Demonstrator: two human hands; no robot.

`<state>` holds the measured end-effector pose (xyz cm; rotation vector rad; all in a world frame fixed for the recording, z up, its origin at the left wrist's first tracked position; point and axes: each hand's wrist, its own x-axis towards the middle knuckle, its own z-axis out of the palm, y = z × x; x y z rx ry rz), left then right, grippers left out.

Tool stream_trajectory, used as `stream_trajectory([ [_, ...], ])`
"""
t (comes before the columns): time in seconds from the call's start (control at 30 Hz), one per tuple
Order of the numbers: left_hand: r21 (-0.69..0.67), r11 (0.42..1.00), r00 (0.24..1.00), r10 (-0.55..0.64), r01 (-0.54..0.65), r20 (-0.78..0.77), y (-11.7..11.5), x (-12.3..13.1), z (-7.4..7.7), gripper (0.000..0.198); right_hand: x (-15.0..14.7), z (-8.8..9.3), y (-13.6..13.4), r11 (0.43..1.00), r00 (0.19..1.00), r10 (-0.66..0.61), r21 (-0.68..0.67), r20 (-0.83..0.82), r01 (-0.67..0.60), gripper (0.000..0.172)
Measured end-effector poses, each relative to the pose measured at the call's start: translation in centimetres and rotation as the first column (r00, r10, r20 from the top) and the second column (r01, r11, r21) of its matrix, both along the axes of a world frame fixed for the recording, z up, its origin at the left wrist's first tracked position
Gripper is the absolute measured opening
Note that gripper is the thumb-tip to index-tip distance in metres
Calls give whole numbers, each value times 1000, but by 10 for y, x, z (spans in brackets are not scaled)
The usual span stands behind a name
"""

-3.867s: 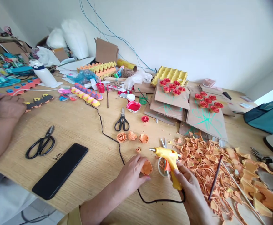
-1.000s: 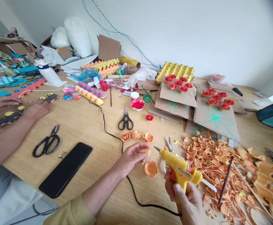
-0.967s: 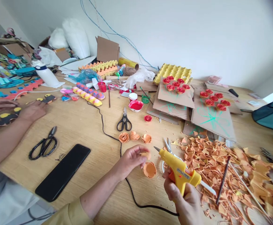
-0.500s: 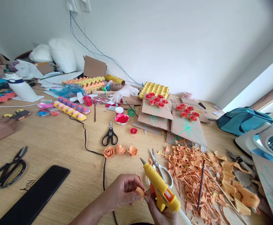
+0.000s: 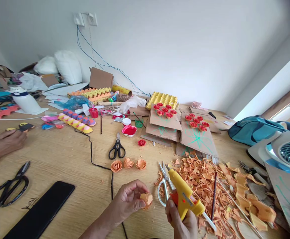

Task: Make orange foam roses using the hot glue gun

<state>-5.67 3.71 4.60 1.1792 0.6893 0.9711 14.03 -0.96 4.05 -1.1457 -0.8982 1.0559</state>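
Observation:
Between the thumb and fingers of my left hand [image 5: 130, 202] is a small orange egg-carton flower [image 5: 146, 200], partly covered by the fingertips. My right hand [image 5: 181, 220] grips a yellow hot glue gun [image 5: 184, 192] by its handle, nozzle tilted up and to the left, a white glue stick poking from its rear. The flower and the nozzle are apart. White-handled scissors [image 5: 162, 192] lie just behind the glue gun, partly hidden by it. Ahead of my left hand, three orange flowers [image 5: 128, 163] sit in a row. A single red flower [image 5: 142, 142] lies beyond them.
Orange scraps [image 5: 197, 182] are heaped at the right. Black scissors [image 5: 117, 147] and a bowl of red paint [image 5: 129, 130] stand ahead. A black phone [image 5: 42, 209] lies at left front. Another person's hand [image 5: 6, 142] rests at far left. Red flowers stand on cardboard [image 5: 164, 121].
My right hand has moved the glue gun right, away from the orange flower. My left hand keeps hold of the flower, now more exposed. The other person's hand has shifted slightly right.

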Motion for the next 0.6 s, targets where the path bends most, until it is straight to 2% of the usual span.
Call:
stream_trajectory([
  [0.07, 236, 970, 991, 84, -56, -109, -4, 2, 0, 39, -3, 2, 2, 999, 999, 30, -12, -29, -30, 34],
  [0.13, 441, 894, 968, 173, -78, -180, -9, 6, -2, 34, -10, 3, 2, 995, 993, 96, -23, -72, -98, 36],
  [0.23, 584, 804, 938, 277, -108, -208, -12, 10, -2, 30, -20, 1, 0, 974, 965, 210, -50, -155, -220, 39],
  [0.33, 621, 770, 916, 343, -146, -210, -13, 12, 1, 28, -24, -2, -2, 960, 947, 249, -79, -204, -269, 42],
  [0.4, 583, 799, 922, 325, -149, -210, -12, 12, 3, 28, -24, -2, -2, 957, 947, 261, -82, -190, -280, 41],
  [0.5, 462, 876, 955, 239, -136, -173, -12, 12, 2, 33, -21, 0, -1, 958, 947, 272, -50, -169, -284, 39],
  [0.6, 399, 902, 956, 246, -166, -158, -9, 10, -1, 33, -19, 3, 0, 965, 946, 257, -1, -196, -262, 37],
])
